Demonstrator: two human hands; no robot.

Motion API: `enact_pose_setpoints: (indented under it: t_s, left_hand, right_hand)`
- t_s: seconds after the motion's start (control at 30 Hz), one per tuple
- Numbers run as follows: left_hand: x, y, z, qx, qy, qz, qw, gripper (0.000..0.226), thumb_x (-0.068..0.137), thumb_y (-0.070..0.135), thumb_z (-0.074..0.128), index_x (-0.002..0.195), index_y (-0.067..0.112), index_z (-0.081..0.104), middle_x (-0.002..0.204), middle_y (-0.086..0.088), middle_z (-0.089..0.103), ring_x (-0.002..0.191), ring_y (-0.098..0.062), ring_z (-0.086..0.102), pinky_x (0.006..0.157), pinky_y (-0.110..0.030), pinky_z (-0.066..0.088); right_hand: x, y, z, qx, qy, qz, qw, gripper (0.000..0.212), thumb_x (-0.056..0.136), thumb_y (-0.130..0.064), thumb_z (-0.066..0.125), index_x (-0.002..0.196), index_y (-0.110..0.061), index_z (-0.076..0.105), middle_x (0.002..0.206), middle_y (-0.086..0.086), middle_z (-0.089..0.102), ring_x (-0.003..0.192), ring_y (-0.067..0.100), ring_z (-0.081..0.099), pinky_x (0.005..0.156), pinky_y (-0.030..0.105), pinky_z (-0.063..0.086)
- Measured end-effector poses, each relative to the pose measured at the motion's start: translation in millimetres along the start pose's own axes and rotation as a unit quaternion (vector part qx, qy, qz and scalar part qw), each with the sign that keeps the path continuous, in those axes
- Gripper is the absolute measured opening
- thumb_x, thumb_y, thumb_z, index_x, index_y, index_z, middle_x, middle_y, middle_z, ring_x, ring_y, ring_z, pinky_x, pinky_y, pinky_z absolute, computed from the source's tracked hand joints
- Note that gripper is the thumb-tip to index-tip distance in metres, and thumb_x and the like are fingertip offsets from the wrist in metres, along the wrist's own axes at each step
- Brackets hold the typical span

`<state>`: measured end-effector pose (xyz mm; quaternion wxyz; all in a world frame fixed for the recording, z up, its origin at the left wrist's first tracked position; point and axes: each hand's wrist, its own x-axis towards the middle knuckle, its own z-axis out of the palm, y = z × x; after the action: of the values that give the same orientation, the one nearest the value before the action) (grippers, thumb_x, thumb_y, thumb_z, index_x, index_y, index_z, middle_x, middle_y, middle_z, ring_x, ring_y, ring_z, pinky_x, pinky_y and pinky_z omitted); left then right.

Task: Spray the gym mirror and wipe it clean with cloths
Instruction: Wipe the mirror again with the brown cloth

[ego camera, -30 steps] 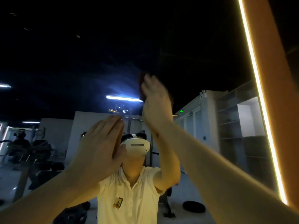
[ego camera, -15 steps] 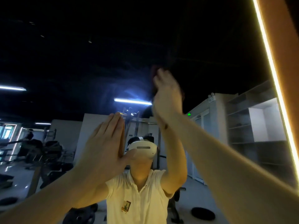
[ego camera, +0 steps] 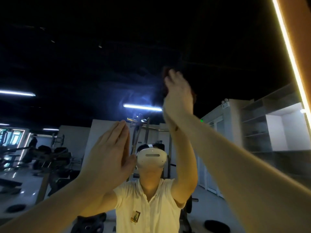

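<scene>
Head camera looked up at the gym mirror [ego camera: 67, 64], which filled nearly the whole frame. My right hand [ego camera: 178, 93] was raised to the upper middle, a little right of centre. Its fingers were straight and together, pressing a dark cloth [ego camera: 165, 74] flat against the glass. The cloth showed only as a blurred dark edge above my fingertips and along the right side of my palm.

My left hand [ego camera: 107, 157] sat lower, at centre left. It was also flat, its straight, closed fingers laid on the glass and meeting their own reflection. I could not tell whether a cloth lay under it.

At lower centre the glass showed my reflection, in a white headset [ego camera: 152, 157] and a pale short-sleeved shirt [ego camera: 148, 207]. A lit strip [ego camera: 289, 52] ran down the right edge of the frame. A reflected ceiling lamp [ego camera: 142, 107] glowed at centre, with gym machines [ego camera: 47, 153] at lower left and open shelving [ego camera: 262, 125] at right.
</scene>
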<state>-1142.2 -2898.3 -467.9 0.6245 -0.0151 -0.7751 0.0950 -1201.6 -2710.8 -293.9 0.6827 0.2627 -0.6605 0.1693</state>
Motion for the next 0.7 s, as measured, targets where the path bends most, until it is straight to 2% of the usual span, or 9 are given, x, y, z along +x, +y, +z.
enact_pose_setpoints:
  t_s: [0.1,0.17,0.23,0.3,0.37,0.43,0.5,0.6,0.7]
  left_hand:
    - [1,-5,-9,-0.034,0.018,-0.032,0.999,0.074,0.096,0.047,0.042,0.155,0.003,0.039,0.160,-0.016,0.042,0.142,-0.031,0.045,0.113,-0.042,0.030]
    - [3,-7,-14,-0.057,0.026,-0.062,0.996,0.070,0.098,0.040,0.035,0.155,0.001,0.038,0.161,-0.019,0.040,0.145,-0.032,0.042,0.116,-0.042,0.028]
    - [5,-7,-14,-0.060,0.023,-0.072,0.995,0.070,0.097,0.039,0.032,0.155,0.000,0.039,0.160,-0.021,0.041,0.146,-0.034,0.043,0.116,-0.043,0.028]
    - [6,-9,-13,-0.065,0.008,-0.070,0.995,0.071,0.097,0.040,0.041,0.155,-0.001,0.038,0.160,-0.020,0.041,0.145,-0.036,0.045,0.115,-0.044,0.029]
    - [3,-14,-10,-0.074,-0.010,-0.075,0.994,0.076,0.095,0.035,0.060,0.158,0.001,0.035,0.165,-0.016,0.034,0.148,-0.034,0.040,0.116,-0.043,0.028]
    - [2,-16,-11,-0.086,-0.023,-0.074,0.993,0.085,0.090,0.031,0.071,0.161,0.005,0.032,0.169,-0.010,0.027,0.152,-0.029,0.032,0.118,-0.039,0.023]
    - [3,-17,-15,-0.116,-0.023,-0.076,0.990,0.083,0.091,0.028,0.068,0.162,0.008,0.030,0.170,-0.004,0.024,0.153,-0.022,0.026,0.119,-0.034,0.019]
    - [5,-18,-26,-0.159,-0.007,-0.102,0.982,0.071,0.097,0.023,0.060,0.161,0.009,0.033,0.168,-0.005,0.030,0.149,-0.019,0.033,0.119,-0.035,0.026]
    - [7,-29,-33,-0.150,0.043,-0.121,0.980,0.060,0.098,0.022,0.048,0.155,0.003,0.042,0.163,-0.014,0.038,0.144,-0.021,0.038,0.116,-0.036,0.029]
  right_hand:
    - [-84,-31,13,0.014,-0.049,-0.202,0.978,0.065,0.085,-0.001,0.049,0.149,-0.012,0.051,0.163,0.008,0.038,0.154,0.027,0.027,0.127,0.041,0.011]
    - [-118,-27,14,0.004,-0.113,-0.345,0.932,0.058,0.084,-0.004,0.057,0.142,-0.011,0.059,0.158,0.009,0.046,0.152,0.028,0.032,0.127,0.046,0.019]
    - [-98,-5,13,-0.035,-0.138,-0.412,0.900,0.057,0.086,-0.004,0.063,0.143,-0.013,0.058,0.159,0.009,0.045,0.152,0.029,0.033,0.125,0.050,0.027]
    - [-47,12,7,-0.054,-0.082,-0.299,0.949,0.063,0.089,-0.003,0.062,0.150,-0.013,0.050,0.163,0.009,0.038,0.153,0.029,0.031,0.126,0.048,0.026]
    - [6,25,-7,-0.064,-0.029,-0.104,0.992,0.068,0.093,-0.002,0.060,0.156,-0.013,0.041,0.169,0.006,0.026,0.156,0.027,0.022,0.127,0.042,0.020]
    - [36,24,-12,-0.028,-0.003,0.037,0.999,0.066,0.097,-0.004,0.056,0.159,-0.014,0.035,0.171,0.003,0.018,0.158,0.024,0.014,0.129,0.041,0.015]
    - [32,-3,-5,0.007,0.024,0.055,0.998,0.066,0.095,0.000,0.053,0.158,-0.013,0.038,0.171,0.004,0.021,0.158,0.024,0.015,0.129,0.041,0.015]
    - [-31,-51,19,0.031,-0.001,-0.145,0.989,0.059,0.088,0.003,0.059,0.145,-0.010,0.056,0.160,0.009,0.042,0.149,0.028,0.036,0.124,0.040,0.023]
    - [-88,-62,26,0.034,-0.113,-0.381,0.917,0.051,0.087,0.000,0.065,0.137,-0.010,0.064,0.156,0.009,0.049,0.149,0.029,0.037,0.125,0.041,0.021]
